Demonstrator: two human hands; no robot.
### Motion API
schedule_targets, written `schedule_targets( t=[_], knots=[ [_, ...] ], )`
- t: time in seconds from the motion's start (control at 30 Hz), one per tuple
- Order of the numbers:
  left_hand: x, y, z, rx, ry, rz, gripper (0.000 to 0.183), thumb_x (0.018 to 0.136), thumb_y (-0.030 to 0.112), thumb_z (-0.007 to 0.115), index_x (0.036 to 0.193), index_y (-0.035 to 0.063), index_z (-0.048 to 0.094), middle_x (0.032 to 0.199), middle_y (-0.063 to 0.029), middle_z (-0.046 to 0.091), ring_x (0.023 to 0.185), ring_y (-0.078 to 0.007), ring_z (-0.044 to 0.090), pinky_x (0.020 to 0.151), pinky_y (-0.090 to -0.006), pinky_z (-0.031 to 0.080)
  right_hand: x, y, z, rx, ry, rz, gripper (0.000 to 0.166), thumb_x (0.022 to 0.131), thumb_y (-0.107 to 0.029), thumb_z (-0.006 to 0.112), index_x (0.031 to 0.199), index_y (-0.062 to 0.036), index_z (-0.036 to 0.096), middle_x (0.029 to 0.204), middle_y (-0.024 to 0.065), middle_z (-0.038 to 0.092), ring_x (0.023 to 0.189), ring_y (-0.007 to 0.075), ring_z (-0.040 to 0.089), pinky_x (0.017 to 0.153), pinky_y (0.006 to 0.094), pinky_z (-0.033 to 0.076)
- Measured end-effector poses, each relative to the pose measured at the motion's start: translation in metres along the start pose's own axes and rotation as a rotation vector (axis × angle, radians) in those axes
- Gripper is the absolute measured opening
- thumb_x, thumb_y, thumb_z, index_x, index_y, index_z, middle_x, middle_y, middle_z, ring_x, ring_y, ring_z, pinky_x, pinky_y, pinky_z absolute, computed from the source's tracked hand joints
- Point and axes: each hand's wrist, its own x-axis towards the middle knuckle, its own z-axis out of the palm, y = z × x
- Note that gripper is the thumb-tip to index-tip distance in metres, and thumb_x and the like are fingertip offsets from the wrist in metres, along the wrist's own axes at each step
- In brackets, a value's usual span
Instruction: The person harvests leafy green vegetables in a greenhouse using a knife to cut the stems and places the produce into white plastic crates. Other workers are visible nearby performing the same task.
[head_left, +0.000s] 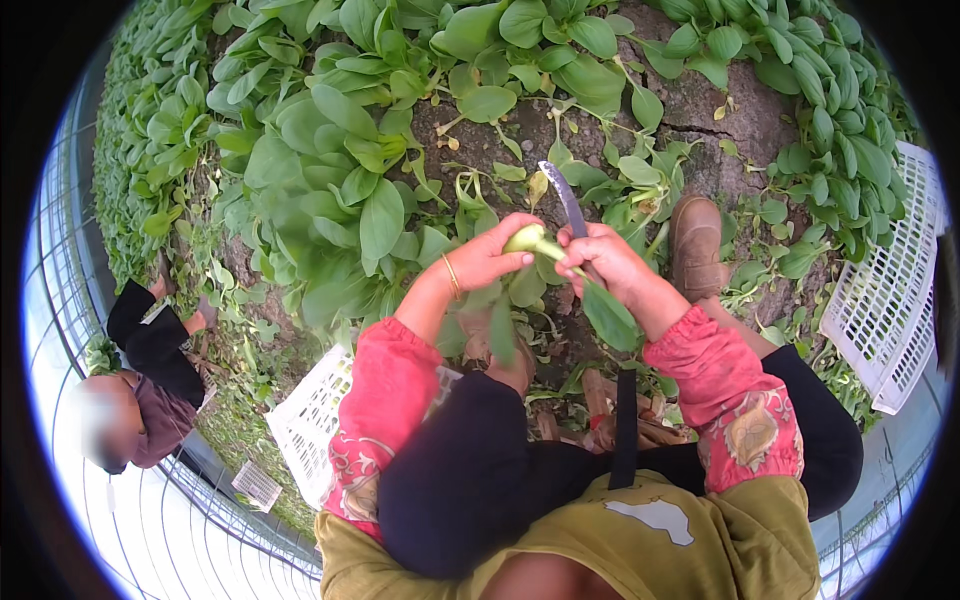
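My left hand (491, 255), with a gold-coloured bangle at the wrist, grips the pale base of a leafy green plant (527, 238). My right hand (609, 262) holds a curved knife (566, 196), its dark blade pointing up and away from me. The same hand's fingers also touch the plant's stem, and a green leaf (609, 313) hangs below them. The knife's handle is mostly hidden in my fist. Just beyond my hands, cut or loose leaves lie on the soil. To the left of my left hand stands a dense clump of leafy greens (322, 180).
White perforated plastic crates stand at the right (885, 300) and beside my left knee (311, 420). A co-worker (161, 412) crouches at far left, near a small crate (257, 486). My brown shoe (697, 244) rests on cracked soil (694, 124). Rows of greens grow ahead.
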Motion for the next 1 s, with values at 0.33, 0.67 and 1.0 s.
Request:
schedule_targets(
  t=[0.33,0.67,1.0],
  knots=[
    [0.018,0.041,0.017,-0.067,0.099,-0.071,0.049,0.068,0.019,0.076,0.11,0.0026,0.056,0.09,-0.0011,0.059,0.084,-0.0111,0.055,0.078,-0.026,0.046,-0.032,0.063,-0.071,-0.898,0.525,-0.476,0.024,0.093,-0.026,0.048,0.102,-0.003,0.048,0.078,0.0213,0.061,0.077,0.0413,0.061,0.07,0.0449,0.047],
    [0.114,0.028,0.077,0.947,0.083,0.054,0.049,0.059,0.017,0.07,0.107,0.0128,0.062,0.146,-0.0149,0.028,0.135,-0.0343,0.026,0.105,-0.0385,0.035,-0.005,0.015,-0.135,-1.168,0.912,-0.355,0.021,0.094,-0.018,0.037,0.1,0.0012,0.042,0.084,0.0301,0.06,0.082,0.0468,0.058,0.072,0.0524,0.045],
    [0.131,0.014,0.059,0.887,0.084,0.014,0.055,0.06,0.02,0.069,0.112,0.0053,0.056,0.132,-0.0149,0.044,0.116,-0.0318,0.049,0.095,-0.0366,0.043,0.004,0.021,-0.151,-1.41,0.865,-0.325,0.017,0.091,-0.01,0.04,0.099,0.0038,0.041,0.074,0.0286,0.06,0.071,0.0462,0.06,0.064,0.0532,0.048]
  ],
)
